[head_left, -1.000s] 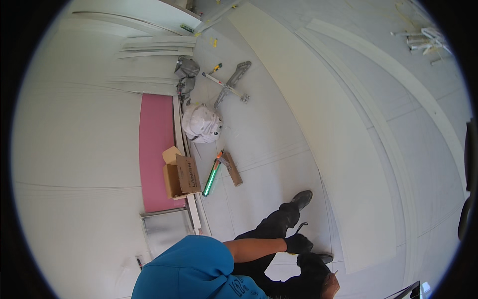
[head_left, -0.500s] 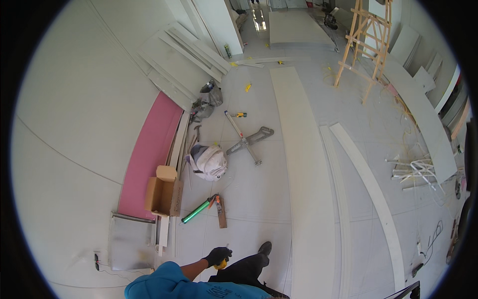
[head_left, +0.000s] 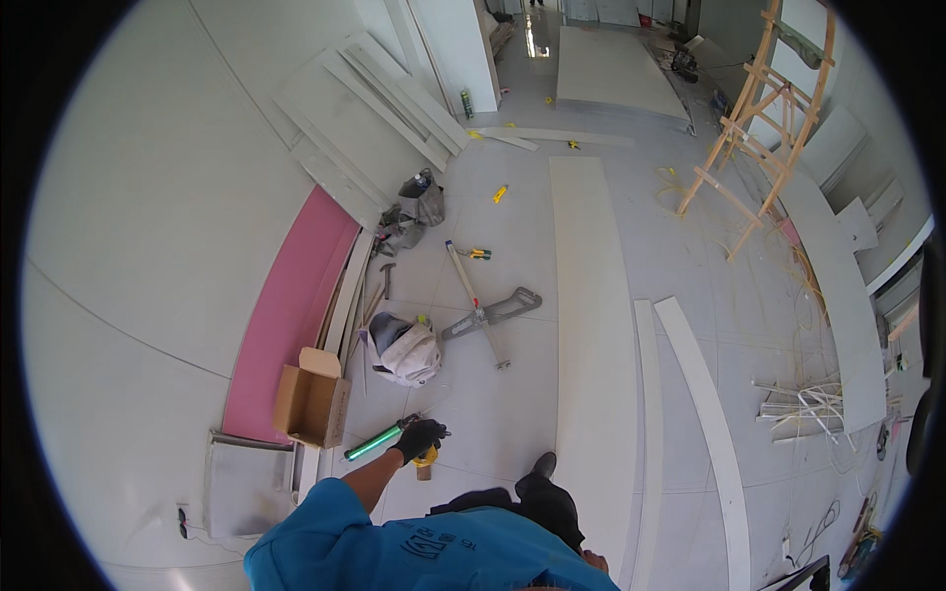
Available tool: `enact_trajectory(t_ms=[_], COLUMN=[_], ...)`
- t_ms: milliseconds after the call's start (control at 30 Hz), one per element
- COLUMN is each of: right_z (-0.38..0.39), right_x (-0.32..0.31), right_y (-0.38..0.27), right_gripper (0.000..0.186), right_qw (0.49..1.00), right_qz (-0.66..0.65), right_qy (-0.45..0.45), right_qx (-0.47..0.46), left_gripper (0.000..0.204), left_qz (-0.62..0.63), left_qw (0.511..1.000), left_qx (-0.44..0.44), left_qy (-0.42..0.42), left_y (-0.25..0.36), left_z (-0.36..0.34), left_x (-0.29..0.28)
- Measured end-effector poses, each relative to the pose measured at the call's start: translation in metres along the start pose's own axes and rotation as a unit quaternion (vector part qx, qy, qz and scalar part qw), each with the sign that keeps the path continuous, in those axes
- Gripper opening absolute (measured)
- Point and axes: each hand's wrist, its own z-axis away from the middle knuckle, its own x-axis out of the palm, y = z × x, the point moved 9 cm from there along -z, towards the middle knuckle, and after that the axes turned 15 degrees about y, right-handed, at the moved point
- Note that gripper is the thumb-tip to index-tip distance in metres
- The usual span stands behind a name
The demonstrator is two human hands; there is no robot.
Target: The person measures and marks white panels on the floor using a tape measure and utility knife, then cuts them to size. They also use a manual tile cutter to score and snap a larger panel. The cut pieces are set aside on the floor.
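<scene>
head-worn fisheye, high, facing down at floor (head_left: 512,414)

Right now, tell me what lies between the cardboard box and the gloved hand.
A green tube, one end by the gloved hand, seen in the head view.

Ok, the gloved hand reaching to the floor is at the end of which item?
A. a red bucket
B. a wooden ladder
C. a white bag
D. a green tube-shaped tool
D: the black-gloved hand sits at the end of the green tube-shaped tool lying beside the cardboard box.
</scene>
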Motion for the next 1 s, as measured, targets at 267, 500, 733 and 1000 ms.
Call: enact_trajectory(t_ms=[267,500,733,1000], right_z=[-0.181,-0.418,-0.597,-0.829], right_x=[-0.106,-0.219,-0.406,-0.477], right_y=[0.047,0.003,-0.050,-0.084], right_gripper=[0.042,0.037,0.037,0.034], right_qw=[0.984,0.911,0.982,0.989], right_qz=[-0.079,-0.375,-0.167,-0.063], right_qy=[-0.161,-0.161,-0.033,-0.116], right_qx=[0.017,0.057,0.080,-0.070], left_gripper=[0.036,0.030,0.020,0.025], left_qz=[0.130,-0.379,0.207,0.278], left_qw=[0.977,0.923,0.953,0.937], left_qx=[-0.111,0.034,-0.108,-0.040], left_qy=[0.128,0.054,0.192,0.206], left_y=[-0.063,-0.134,0.072,0.266], left_z=[-0.067,-0.171,-0.311,-0.563], left_x=[-0.046,-0.015,-0.099,-0.171])
